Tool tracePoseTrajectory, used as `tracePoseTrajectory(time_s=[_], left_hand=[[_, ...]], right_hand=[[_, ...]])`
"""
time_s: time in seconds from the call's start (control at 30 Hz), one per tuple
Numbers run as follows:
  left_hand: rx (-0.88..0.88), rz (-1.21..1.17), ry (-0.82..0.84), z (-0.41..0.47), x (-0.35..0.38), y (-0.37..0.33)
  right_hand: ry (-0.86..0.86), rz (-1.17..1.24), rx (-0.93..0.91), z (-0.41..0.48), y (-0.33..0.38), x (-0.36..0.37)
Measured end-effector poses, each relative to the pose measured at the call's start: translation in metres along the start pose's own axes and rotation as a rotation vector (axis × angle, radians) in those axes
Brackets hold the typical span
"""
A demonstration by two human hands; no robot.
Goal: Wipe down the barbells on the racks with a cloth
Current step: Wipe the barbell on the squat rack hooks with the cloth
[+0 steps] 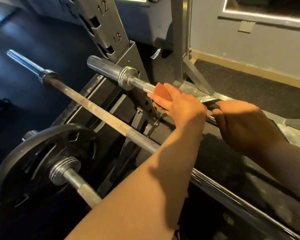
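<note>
1. Head view: three barbells lie side by side across the rack, each with its long axis running from upper left to lower right.
2. The far barbell (140, 84) is the one in hand. Its shaft passes from the ringed collar (127, 77) down to the right, under both hands.
3. The left hand (182, 104) holds an orange cloth (160, 93) against this shaft, the cloth pinched between thumb and fingers and wrapped partly over the bar.
4. The right hand (241, 123) is curled round the same shaft, further down to the right, just beside the left hand. A dark strip (210, 103) shows at its fingertips; what it is cannot be told.
5. Key relation: the cloth sits on the collar side of the left hand, and a short bare stretch of shaft lies between cloth and collar. The left hand is the nearer one to that stretch.
6. Judgement: the wiping stroke should follow the bar's axis, toward the collar or back toward the right hand, which appears to steady the bar against rolling.
7. The middle barbell (100, 110) and the near barbell (83, 186), the latter carrying a black plate (24, 161), lie closer to the person and are not touched by either hand.
8. The numbered upright (104, 26) stands behind the far bar's sleeve.
</note>
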State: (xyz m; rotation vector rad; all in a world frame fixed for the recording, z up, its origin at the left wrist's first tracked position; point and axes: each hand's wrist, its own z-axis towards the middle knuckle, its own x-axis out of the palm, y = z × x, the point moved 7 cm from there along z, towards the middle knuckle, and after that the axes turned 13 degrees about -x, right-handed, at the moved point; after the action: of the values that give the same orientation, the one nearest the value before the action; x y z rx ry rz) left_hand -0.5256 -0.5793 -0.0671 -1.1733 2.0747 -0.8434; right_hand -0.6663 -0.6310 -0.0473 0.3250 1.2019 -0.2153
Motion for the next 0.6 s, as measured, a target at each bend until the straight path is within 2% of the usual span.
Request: tracePoseTrajectory(time_s=[0.1,0.2,0.27,0.3,0.37,0.4,0.47,0.5,0.57,0.6], left_hand=[[-0.05,-0.567,0.051,0.025,-0.016,-0.018],[0.011,-0.418,0.063,0.022,-0.012,-0.018],[-0.067,-0.39,0.084,0.023,0.004,0.0],[-0.121,-0.289,0.046,0.014,0.01,0.009],[-0.012,0.179,-0.005,-0.001,0.026,0.011],[-0.017,0.147,0.012,-0.002,0.029,0.01],[0.115,0.026,0.127,-0.005,0.009,0.006],[0.062,-0.137,0.124,0.001,-0.006,-0.004],[-0.154,-0.513,0.123,0.027,-0.022,-0.016],[-0.19,-0.478,0.078,0.037,-0.028,-0.023]], right_hand=[[0.014,0.033,0.068,-0.003,-0.006,0.005],[0.027,0.033,0.102,-0.003,-0.007,0.004],[0.023,0.037,0.09,-0.002,-0.005,0.002],[0.023,0.033,0.07,-0.002,-0.004,0.002],[0.041,0.048,0.058,0.0,-0.005,0.005],[0.057,0.07,0.079,0.001,-0.008,0.007],[0.084,0.116,0.124,0.0,-0.012,0.011],[0.087,0.141,0.14,-0.002,-0.013,0.012],[0.082,0.17,0.159,-0.004,-0.012,0.011],[0.08,0.169,0.167,-0.004,-0.011,0.01]])
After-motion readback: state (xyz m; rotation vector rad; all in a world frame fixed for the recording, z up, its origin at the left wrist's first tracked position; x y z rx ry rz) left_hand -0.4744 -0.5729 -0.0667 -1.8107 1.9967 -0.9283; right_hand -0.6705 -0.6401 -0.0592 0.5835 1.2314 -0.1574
